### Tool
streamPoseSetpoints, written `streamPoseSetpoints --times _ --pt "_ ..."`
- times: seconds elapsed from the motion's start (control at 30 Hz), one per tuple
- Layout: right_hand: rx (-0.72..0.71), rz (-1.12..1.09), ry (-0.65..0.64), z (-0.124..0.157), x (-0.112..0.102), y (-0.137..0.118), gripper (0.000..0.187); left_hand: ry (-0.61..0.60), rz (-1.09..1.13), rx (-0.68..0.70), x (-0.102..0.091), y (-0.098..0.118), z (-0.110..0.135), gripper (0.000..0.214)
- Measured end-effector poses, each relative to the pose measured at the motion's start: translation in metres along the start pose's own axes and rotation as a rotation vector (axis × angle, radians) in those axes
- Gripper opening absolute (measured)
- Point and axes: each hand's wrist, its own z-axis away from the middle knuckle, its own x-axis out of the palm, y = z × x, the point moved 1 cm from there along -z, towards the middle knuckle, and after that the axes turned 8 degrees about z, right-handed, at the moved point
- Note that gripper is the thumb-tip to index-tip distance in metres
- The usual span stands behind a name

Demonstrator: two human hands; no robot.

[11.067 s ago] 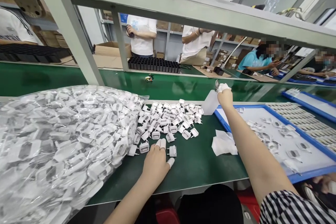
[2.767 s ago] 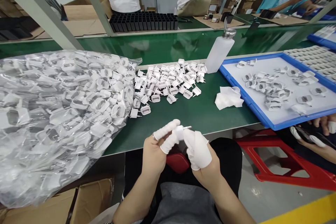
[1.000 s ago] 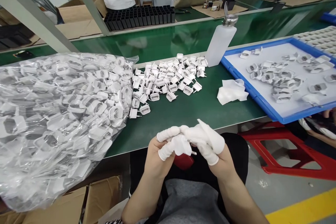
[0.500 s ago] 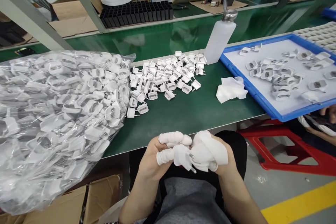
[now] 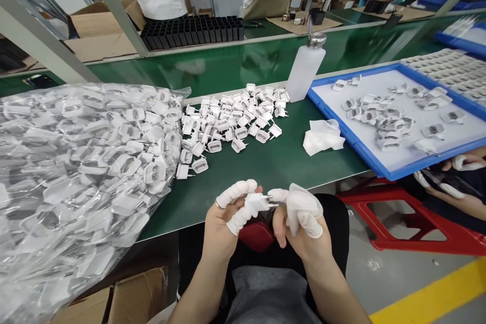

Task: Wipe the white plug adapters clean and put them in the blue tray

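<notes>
Above my lap, my left hand (image 5: 230, 217) pinches a white two-pin plug housing (image 5: 255, 204) between fingers in white finger cots. Its metal pins point right, toward my other hand. My right hand (image 5: 304, 220), also in finger cots, grips a folded white wipe (image 5: 304, 202); one fingertip is at the pins. Beyond them, a heap of loose plug housings (image 5: 231, 116) lies on the green bench (image 5: 250, 169). A second crumpled wipe (image 5: 322, 136) rests right of the heap. More housings lie in a blue-rimmed tray (image 5: 347, 139).
A large clear bag of housings (image 5: 87, 177) fills the left side. A pump bottle (image 5: 306, 71) stands behind the wipe. White moulded trays (image 5: 451, 71) sit at far right, above a red stool (image 5: 398, 217). Across the bench are black boxes (image 5: 193, 30) and other people.
My hands have moved apart, and the wipe has come away from the housing's body. The housing has turned so its pins point right. The view has shifted slightly.
</notes>
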Motion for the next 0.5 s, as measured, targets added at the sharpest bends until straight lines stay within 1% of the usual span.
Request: streamPoseSetpoints --times 0.1,0.17,0.2,0.23,0.27,0.3,0.33,0.37,0.43,0.47,0.5 --pt "0.031 0.011 0.036 -0.001 -0.003 -0.001 0.022 -0.024 -0.14 0.005 0.003 -0.011 0.0 0.026" --pt "-0.014 0.079 0.109 -0.007 -0.009 -0.01 0.017 -0.063 -0.309 0.026 0.003 -0.012 -0.005 0.027" --pt "-0.051 0.133 0.145 -0.011 -0.015 -0.017 0.015 -0.059 -0.442 0.081 0.0 -0.007 -0.01 0.029" --pt "-0.095 0.194 0.194 -0.016 -0.024 -0.026 0.015 -0.029 -0.604 0.159 -0.004 0.0 -0.016 0.03" --pt "-0.146 0.261 0.246 -0.023 -0.035 -0.037 0.014 0.031 -0.798 0.254 -0.01 0.01 -0.022 0.029" --pt "-0.197 0.331 0.284 -0.03 -0.049 -0.048 0.012 0.133 -1.012 0.349 -0.017 0.021 -0.029 0.028" --pt "-0.254 0.389 0.388 -0.039 -0.066 -0.059 0.01 0.236 -1.217 0.382 -0.024 0.033 -0.036 0.023" --pt "-0.287 0.447 0.514 -0.049 -0.087 -0.07 0.008 0.292 -1.409 0.358 -0.031 0.043 -0.041 0.017" --pt "-0.255 0.627 0.657 -0.072 -0.13 -0.09 0.004 0.295 -1.749 0.224 -0.041 0.058 -0.049 0.016" --pt "-0.291 0.653 0.711 -0.083 -0.152 -0.1 0.004 0.274 -1.857 0.16 -0.044 0.061 -0.051 0.018" --pt "-0.315 0.679 0.718 -0.094 -0.172 -0.109 0.007 0.252 -1.919 0.116 -0.045 0.063 -0.052 0.02"
